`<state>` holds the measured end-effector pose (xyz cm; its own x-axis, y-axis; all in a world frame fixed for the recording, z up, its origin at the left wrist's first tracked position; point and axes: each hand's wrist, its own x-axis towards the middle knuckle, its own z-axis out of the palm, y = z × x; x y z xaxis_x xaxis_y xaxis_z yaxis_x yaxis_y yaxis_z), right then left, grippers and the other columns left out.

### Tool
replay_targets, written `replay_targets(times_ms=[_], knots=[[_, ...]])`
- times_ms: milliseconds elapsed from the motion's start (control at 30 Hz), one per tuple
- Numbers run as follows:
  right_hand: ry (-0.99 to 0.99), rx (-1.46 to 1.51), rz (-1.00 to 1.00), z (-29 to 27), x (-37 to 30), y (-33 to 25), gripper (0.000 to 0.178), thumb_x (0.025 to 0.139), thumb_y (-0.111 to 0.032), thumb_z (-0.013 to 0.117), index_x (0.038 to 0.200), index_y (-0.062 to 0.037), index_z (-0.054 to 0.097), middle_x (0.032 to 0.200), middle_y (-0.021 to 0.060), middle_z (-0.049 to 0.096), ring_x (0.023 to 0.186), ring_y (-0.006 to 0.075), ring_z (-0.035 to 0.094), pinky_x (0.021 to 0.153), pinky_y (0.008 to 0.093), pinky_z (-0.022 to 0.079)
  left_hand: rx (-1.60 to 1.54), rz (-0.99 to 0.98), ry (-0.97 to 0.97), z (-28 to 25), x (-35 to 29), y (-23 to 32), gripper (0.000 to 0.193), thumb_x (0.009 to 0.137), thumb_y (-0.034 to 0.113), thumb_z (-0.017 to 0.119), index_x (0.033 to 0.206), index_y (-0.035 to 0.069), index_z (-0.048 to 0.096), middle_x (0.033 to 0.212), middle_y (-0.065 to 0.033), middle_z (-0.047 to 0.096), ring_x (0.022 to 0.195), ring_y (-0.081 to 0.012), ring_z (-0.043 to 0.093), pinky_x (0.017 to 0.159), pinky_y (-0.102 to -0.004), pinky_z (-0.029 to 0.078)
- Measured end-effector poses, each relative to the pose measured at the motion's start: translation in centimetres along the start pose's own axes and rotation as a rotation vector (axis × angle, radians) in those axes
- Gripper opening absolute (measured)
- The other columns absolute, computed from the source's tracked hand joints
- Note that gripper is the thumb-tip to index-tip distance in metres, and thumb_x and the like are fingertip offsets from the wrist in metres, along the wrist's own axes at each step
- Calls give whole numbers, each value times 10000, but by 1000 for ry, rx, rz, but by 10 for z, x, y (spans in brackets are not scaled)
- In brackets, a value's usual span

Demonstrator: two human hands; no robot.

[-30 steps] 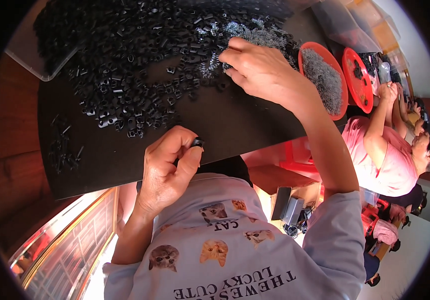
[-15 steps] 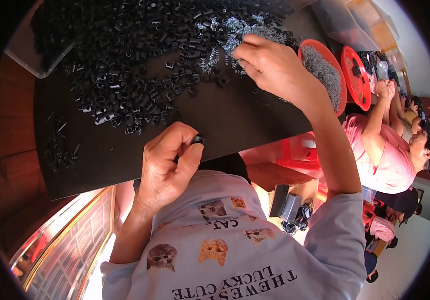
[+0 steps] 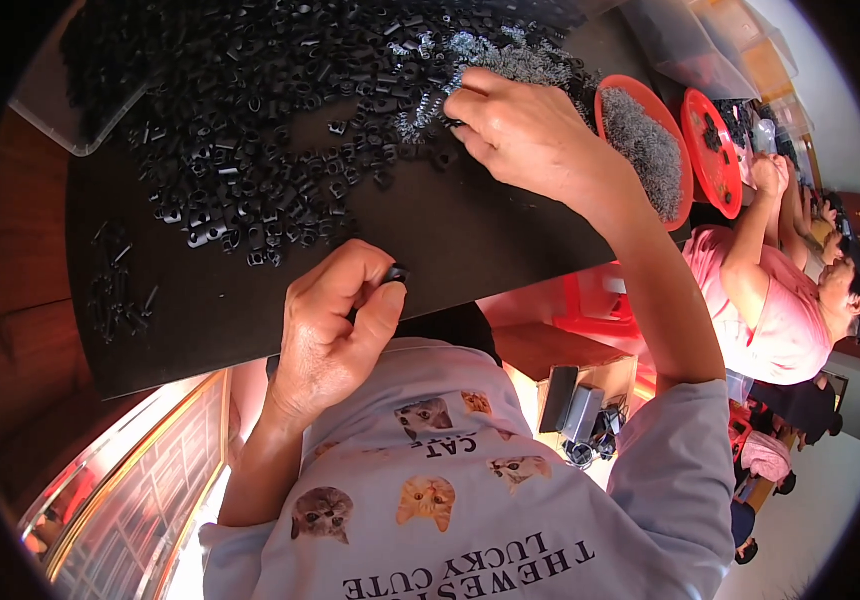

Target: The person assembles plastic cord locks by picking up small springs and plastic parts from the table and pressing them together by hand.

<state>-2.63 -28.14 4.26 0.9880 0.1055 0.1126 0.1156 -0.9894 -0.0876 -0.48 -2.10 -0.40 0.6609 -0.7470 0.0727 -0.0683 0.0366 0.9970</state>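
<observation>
The left hand (image 3: 335, 325) pinched a small black plastic part (image 3: 396, 273) while the right hand (image 3: 525, 135), fingers curled, picked at tangled metal springs (image 3: 510, 62); several might lift together.

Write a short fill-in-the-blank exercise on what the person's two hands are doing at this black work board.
1. The left hand pinches a small ____ part.
2. The right hand reaches into the grey metal springs on the ____ board.
3. More springs fill a ____ bowl to the right.

Missing words: black; black; red
</observation>
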Motion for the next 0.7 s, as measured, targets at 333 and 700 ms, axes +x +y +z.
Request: replay_targets(times_ms=[333,700], knots=[[3,-25,55,6,11,-4,36,834,-58,592,852,-26,587,887,97,583,785,332,623,674,440,511,-2,-3,6,1,0,0,107,872,-6,622,826,-7,525,730,-28,502,583,-81,422,527,-233,365],[243,443,20,2,-6,-9,171,801,59,597,954,-17,604,814,86,593,681,219,598,604,318,482,-7,5,10,1,1,2,89,873,-24,609,829,-11,532,728,-31,518,582,-78,455,525,-232,380]])
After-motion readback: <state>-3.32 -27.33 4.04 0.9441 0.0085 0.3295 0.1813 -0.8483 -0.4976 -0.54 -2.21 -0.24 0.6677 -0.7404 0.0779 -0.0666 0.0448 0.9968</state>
